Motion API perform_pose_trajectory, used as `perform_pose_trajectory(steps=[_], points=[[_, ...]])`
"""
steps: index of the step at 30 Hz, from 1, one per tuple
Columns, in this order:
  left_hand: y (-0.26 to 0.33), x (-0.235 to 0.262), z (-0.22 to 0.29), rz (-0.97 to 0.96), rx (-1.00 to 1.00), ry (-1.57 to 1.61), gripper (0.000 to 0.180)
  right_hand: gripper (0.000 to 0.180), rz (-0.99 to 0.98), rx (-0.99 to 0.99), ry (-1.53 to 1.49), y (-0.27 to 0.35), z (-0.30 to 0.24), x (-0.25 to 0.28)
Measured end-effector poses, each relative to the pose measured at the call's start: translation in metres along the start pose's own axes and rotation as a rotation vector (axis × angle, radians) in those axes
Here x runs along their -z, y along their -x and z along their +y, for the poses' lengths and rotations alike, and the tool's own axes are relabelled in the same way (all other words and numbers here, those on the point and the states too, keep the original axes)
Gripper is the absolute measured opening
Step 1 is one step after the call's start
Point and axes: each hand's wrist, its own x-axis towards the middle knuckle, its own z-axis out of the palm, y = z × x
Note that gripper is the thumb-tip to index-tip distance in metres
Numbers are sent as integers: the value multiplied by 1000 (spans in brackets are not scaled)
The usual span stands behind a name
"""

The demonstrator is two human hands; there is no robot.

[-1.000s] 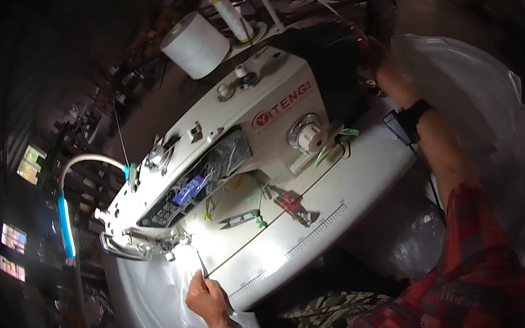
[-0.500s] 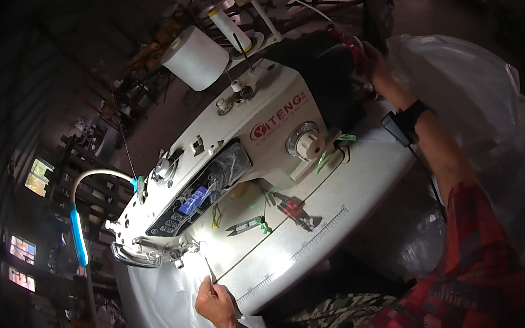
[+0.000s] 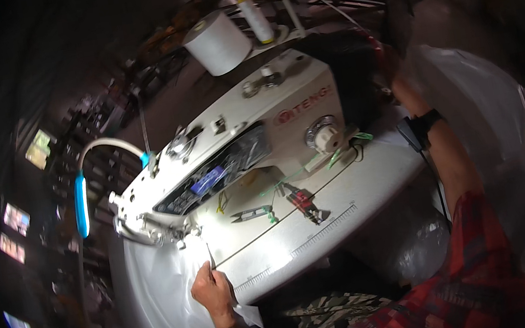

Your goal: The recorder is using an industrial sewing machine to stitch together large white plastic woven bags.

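At the lower left of the frame, my left hand (image 3: pixel 212 289) rises from the bottom edge, knuckles up, fingers pinched shut on a thin metal tool (image 3: pixel 210 256) that points upward toward the needle end of the sewing machine (image 3: pixel 241 160). The tool is slim, dark and pointed, and I cannot make out its exact kind. It sits just below the lit patch at the machine's left end, over the white fabric (image 3: pixel 161 301) that spills down the lower left. My right arm stretches up the right side of the frame in a red plaid sleeve (image 3: pixel 481 267), a black wristband (image 3: pixel 424 123) at the wrist; my right hand (image 3: pixel 391 70) reaches behind the machine's dark right end near the upper centre, and I cannot tell whether it grips anything. On the white machine bed lie 2 small tools at centre frame: green-handled thread snips (image 3: pixel 251 214) and a red-handled pair (image 3: pixel 302 200), just apart. A large white thread cone (image 3: pixel 217 43) stands at the top.
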Motion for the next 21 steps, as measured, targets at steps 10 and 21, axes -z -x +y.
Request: perform_pose_trajectory(steps=[10, 21], points=[[2, 10, 1, 10, 27, -37, 13, 33, 353, -69, -770, -31, -264, 102], [42, 84, 13, -50, 87, 196, 36, 14, -1212, 182, -1221, 178, -531, 129]])
